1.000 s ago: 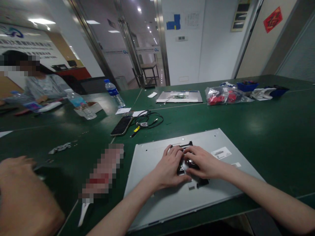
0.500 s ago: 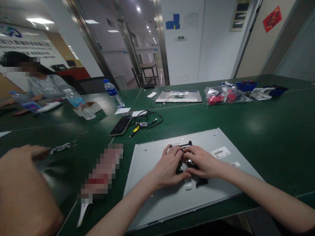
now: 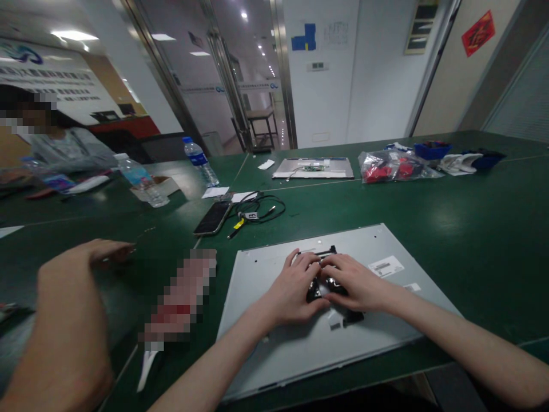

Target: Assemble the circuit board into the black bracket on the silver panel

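A grey metal panel [image 3: 386, 246] lies flat on the green table [image 3: 463, 212] in front of me. At its middle sits a small black part [image 3: 326, 286] inside a black-edged opening. My left hand [image 3: 295, 289] and my right hand [image 3: 355, 283] are side by side over it. Both have their fingers curled and pressed onto the black part, which they mostly hide.
Another person's arm and hand [image 3: 81, 274] reach across the table at the near left. A phone [image 3: 212, 217] and black cables [image 3: 257, 209] lie behind the panel. Water bottles [image 3: 198, 160], a second panel [image 3: 313, 167], a bag of red parts [image 3: 394, 166] and a seated person [image 3: 55, 146] are farther back.
My hands stay on the black part with only slight finger shifts. The other person's hand at the left has moved forward and to the right across the table.
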Demonstrator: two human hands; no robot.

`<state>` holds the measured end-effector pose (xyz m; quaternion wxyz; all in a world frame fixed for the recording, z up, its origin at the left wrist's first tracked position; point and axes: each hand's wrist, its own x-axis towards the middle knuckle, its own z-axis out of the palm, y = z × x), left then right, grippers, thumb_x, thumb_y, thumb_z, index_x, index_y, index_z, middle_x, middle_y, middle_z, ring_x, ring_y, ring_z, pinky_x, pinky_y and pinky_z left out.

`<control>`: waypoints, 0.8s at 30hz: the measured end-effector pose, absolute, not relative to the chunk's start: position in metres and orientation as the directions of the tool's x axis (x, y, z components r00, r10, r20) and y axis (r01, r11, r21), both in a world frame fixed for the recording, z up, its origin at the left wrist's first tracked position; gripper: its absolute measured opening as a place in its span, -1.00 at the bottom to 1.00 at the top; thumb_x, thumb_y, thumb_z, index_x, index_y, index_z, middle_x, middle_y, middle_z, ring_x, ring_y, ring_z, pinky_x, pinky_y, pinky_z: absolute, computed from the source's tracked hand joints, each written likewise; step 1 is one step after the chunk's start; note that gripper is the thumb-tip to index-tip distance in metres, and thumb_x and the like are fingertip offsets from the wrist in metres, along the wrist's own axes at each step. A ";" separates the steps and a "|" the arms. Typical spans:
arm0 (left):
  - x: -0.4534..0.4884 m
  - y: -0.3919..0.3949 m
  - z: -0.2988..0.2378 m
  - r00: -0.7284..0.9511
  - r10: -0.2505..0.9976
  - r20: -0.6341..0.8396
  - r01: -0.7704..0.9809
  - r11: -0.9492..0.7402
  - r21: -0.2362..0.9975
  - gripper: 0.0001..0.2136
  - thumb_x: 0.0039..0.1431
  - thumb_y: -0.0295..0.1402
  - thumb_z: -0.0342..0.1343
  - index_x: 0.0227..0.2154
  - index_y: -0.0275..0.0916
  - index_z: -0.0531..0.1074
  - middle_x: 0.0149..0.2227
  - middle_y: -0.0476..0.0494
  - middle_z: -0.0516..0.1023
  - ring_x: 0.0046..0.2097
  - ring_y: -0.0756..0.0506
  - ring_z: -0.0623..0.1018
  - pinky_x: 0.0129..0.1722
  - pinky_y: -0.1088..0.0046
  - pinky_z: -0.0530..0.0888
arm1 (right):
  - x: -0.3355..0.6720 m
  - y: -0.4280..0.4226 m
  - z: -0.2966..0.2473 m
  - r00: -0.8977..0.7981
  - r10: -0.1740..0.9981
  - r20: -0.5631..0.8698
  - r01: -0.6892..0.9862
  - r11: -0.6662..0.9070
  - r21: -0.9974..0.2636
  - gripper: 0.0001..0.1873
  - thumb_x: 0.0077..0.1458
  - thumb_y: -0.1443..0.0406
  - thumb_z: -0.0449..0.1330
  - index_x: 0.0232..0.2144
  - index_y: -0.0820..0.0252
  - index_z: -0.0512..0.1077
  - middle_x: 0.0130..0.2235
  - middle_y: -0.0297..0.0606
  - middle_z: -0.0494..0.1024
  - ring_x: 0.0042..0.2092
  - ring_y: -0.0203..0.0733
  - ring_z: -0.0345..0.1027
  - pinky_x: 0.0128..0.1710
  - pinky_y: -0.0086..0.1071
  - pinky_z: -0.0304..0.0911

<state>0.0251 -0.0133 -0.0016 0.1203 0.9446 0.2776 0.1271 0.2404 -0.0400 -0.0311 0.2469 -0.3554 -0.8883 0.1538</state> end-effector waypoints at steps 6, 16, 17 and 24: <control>0.025 -0.013 -0.003 0.815 0.552 0.174 0.491 -0.819 0.297 -0.52 0.10 -0.15 0.20 0.06 -0.14 0.29 0.10 -0.23 0.37 0.20 -0.30 0.31 0.32 -0.10 0.01 | 0.245 -0.042 -0.023 -0.629 0.697 0.346 0.537 0.710 -0.455 -0.72 0.11 0.32 0.24 -0.10 0.14 0.35 0.09 -0.08 0.38 0.13 0.01 0.22 0.13 -0.04 0.19; 0.025 -0.013 -0.003 0.817 0.553 0.162 0.499 -0.820 0.279 -0.49 0.06 -0.22 0.23 0.08 -0.15 0.28 0.09 -0.22 0.38 0.19 -0.29 0.31 0.33 -0.07 0.01 | 0.242 -0.042 -0.026 -0.624 0.684 0.378 0.542 0.727 -0.421 -0.77 0.12 0.39 0.20 -0.14 0.16 0.37 0.05 -0.08 0.40 0.10 0.00 0.25 0.10 -0.06 0.21; 0.025 -0.013 -0.003 0.818 0.552 0.164 0.498 -0.820 0.281 -0.49 0.07 -0.22 0.23 0.08 -0.15 0.28 0.09 -0.22 0.38 0.19 -0.29 0.31 0.33 -0.07 0.01 | 0.242 -0.042 -0.027 -0.623 0.688 0.372 0.547 0.723 -0.421 -0.77 0.12 0.38 0.21 -0.14 0.17 0.37 0.05 -0.07 0.40 0.10 0.00 0.25 0.09 -0.06 0.21; 0.026 -0.013 -0.002 0.826 0.538 0.167 0.478 -0.827 0.297 -0.48 0.07 -0.16 0.24 0.07 -0.16 0.28 0.07 -0.23 0.39 0.17 -0.30 0.33 0.32 -0.09 0.02 | 0.241 -0.041 -0.029 -0.622 0.700 0.351 0.553 0.710 -0.437 -0.78 0.14 0.32 0.21 -0.13 0.18 0.36 0.05 -0.05 0.39 0.09 0.02 0.24 0.08 -0.04 0.23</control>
